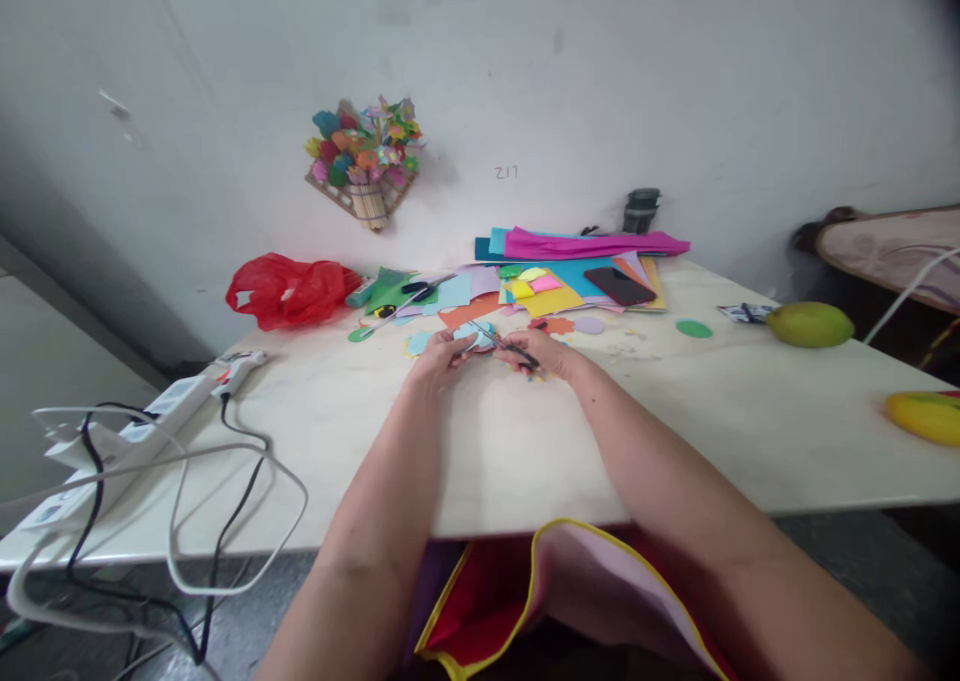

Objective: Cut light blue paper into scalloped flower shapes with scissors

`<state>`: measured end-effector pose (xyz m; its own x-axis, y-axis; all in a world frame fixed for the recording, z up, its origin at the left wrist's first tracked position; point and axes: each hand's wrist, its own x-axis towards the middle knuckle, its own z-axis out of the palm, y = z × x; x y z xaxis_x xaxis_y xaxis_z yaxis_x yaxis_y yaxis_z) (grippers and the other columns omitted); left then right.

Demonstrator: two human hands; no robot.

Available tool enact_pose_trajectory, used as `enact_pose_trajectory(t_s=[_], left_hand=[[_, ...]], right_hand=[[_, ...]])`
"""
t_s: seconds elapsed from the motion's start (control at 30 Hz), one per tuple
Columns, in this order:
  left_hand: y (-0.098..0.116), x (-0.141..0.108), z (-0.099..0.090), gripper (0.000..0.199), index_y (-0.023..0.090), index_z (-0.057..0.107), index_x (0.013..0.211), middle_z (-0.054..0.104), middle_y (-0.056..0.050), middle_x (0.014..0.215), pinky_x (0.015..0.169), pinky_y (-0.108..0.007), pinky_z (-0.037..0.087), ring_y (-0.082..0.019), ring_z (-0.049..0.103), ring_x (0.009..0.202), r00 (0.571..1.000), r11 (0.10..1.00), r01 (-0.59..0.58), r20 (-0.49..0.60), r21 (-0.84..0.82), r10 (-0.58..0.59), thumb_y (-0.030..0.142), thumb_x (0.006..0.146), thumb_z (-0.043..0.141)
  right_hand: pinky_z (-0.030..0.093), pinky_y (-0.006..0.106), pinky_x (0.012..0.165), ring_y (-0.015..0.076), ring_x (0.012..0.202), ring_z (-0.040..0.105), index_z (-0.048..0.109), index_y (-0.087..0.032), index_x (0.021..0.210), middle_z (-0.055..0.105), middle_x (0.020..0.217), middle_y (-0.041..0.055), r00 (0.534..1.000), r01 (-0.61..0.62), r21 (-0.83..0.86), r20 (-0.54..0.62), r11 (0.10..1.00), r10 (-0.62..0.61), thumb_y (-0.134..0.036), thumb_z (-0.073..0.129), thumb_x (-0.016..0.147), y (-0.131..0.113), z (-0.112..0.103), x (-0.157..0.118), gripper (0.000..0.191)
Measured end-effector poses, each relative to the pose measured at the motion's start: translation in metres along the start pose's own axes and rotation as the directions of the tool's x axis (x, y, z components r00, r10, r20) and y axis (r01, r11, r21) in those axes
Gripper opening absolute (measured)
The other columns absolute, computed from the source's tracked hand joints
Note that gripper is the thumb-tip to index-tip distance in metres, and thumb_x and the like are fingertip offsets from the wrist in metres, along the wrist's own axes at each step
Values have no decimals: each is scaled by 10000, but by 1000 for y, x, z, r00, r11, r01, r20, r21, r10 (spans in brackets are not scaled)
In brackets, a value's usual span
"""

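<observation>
My left hand (444,355) is closed on a light blue paper cutout (475,335) with a scalloped edge. In my right hand (541,350) I grip a pair of scissors (517,351) with dark handles, their blades reaching left to the cutout. Small paper scraps lie just below the right hand. Close by on the table are an orange scalloped cutout (556,327), a lilac paper oval (589,326) and another pale blue cutout (418,343), partly behind the left hand. Whether the blades are cutting into the paper is too small to tell.
Coloured sheets (562,297) with a phone (619,286) lie at the back. A second pair of scissors (420,289) and a red plastic bag (291,291) are at back left. A power strip (161,411) with cables fills the left side; a mango (810,324) sits right.
</observation>
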<state>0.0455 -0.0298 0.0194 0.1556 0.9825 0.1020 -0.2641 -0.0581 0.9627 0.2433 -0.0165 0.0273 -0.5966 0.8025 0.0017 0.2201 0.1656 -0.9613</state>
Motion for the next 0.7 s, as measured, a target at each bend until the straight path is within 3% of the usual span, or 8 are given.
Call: enact_pose_trajectory(t_s=[0.13,0.27,0.7], left_hand=[[-2,-1,1,269,94,659,669,638,-42,596,423,-192,348,-82,516,465,994,999,-30,-104,20,31,262,536,824],[-1,-2,3,275,85,690,685,680,-78,643,531,-229,433,-130,589,540,991,1000,-29,-129,-6,28,248,515,832],[-5,3,0,230,90,685,641,657,-52,589,480,-220,383,-100,544,481,988,999,-21,-154,-48,13,205,497,824]], right_hand=[[313,149,331,34,354,417,555,-134,768,499,499,-56,1000,-28,-15,-12,1000,27,-336,706,723,-4,1,-2,256],[311,154,324,32,337,396,550,-138,759,499,490,-57,999,-46,-17,-18,999,45,-326,701,731,-6,2,-2,243],[320,158,341,39,368,409,554,-138,723,478,482,-61,1000,-12,-3,-5,1000,12,-365,739,659,-5,3,-2,300]])
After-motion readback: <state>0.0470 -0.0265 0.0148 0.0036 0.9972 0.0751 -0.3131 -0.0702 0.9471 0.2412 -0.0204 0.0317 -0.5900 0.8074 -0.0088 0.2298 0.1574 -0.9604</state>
